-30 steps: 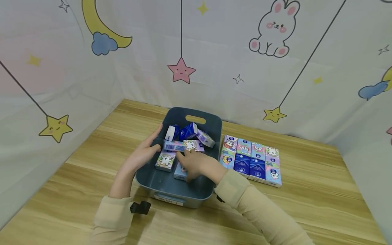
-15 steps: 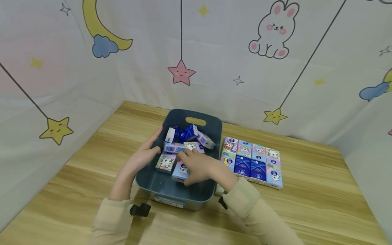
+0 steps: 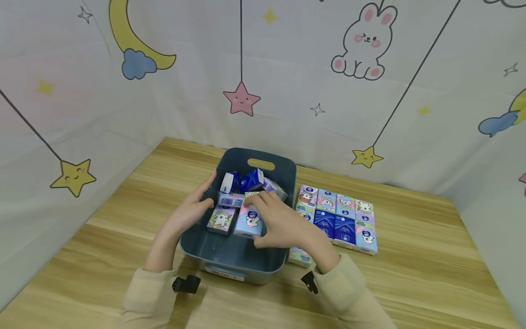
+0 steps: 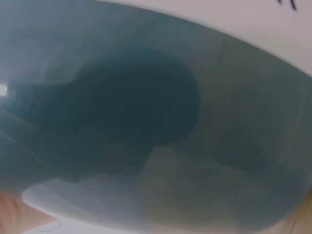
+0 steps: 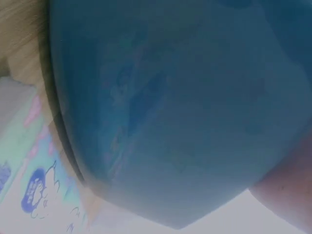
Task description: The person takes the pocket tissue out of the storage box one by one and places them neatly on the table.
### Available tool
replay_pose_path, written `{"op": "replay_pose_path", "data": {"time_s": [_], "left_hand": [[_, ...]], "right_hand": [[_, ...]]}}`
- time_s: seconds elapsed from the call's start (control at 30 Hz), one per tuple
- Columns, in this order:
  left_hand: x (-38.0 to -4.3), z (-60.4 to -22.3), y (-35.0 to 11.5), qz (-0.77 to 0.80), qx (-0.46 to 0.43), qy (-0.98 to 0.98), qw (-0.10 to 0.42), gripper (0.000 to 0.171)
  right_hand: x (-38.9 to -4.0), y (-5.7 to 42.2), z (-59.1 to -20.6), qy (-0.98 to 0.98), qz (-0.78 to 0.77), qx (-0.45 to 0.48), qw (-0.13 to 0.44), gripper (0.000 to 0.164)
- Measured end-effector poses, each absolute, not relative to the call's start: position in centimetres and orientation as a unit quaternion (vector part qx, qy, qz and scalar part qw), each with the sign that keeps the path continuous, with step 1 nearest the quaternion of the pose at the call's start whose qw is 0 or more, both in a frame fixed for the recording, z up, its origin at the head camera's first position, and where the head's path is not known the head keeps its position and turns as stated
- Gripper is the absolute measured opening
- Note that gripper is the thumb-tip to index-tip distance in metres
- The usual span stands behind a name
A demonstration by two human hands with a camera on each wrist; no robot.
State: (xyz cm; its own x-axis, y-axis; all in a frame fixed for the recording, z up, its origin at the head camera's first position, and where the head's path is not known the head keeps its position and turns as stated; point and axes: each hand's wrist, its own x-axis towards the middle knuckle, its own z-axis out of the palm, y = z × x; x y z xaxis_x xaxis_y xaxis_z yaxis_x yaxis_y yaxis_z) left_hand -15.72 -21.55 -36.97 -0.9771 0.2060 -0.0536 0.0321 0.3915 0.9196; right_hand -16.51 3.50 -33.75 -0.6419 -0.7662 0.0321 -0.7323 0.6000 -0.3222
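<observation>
A dark blue-grey plastic bin (image 3: pixel 215 249) with a slot handle holds several small tissue packs. My left hand (image 3: pixel 190 210) grips its left rim, thumb over the inside and index finger stretched along the wall. Inside the bin, my right hand (image 3: pixel 283 224) holds a blue-and-pink tissue pack (image 3: pixel 248 224) between thumb and fingertips. Left of that pack lies a green-and-white cartoon tissue pack (image 3: pixel 220 220), with another on its side (image 3: pixel 229 200) behind. Both wrist views are mostly filled by the bin's outer wall (image 4: pixel 234 122); skin of the right hand (image 5: pixel 287 187) shows in its wrist view.
Dark blue tissue packs (image 3: pixel 251 180) lie tumbled at the bin's far end. Right of the bin, a flat block of tissue packs (image 3: pixel 345 205) stands in rows on the wooden table (image 3: pixel 415 256). Another pack (image 3: pixel 301 257) sits by the bin's near right side.
My right hand has shifted slightly right and raised the blue-and-pink tissue pack, which now covers most of the pack behind it. The left hand has stayed on the rim.
</observation>
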Motion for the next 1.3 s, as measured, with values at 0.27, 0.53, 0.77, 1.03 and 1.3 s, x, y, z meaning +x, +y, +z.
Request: {"op": "replay_pose_path", "data": {"time_s": [0.27, 0.53, 0.77, 1.03, 1.3], "left_hand": [[-15.8, -37.1, -21.5, 0.551, 0.071, 0.828, 0.081, 0.072], [-15.7, -37.0, -21.7, 0.552, 0.074, 0.827, 0.080, 0.072], [-15.8, -37.0, -21.7, 0.551, 0.075, 0.827, 0.080, 0.072], [-15.8, -36.9, -21.6, 0.549, 0.073, 0.828, 0.083, 0.072], [-15.7, -37.0, -21.5, 0.553, 0.074, 0.826, 0.082, 0.073]], "right_hand": [[-15.8, 5.1, -33.3, 0.892, -0.207, -0.401, 0.016, 0.067], [-14.6, 7.1, -33.2, 0.888, -0.259, -0.379, -0.035, 0.072], [-13.7, 9.1, -33.7, 0.875, -0.295, -0.373, -0.087, 0.074], [-13.2, 11.2, -34.6, 0.875, -0.324, -0.347, -0.094, 0.075], [-12.6, 13.3, -35.5, 0.881, -0.349, -0.306, -0.095, 0.077]]}}
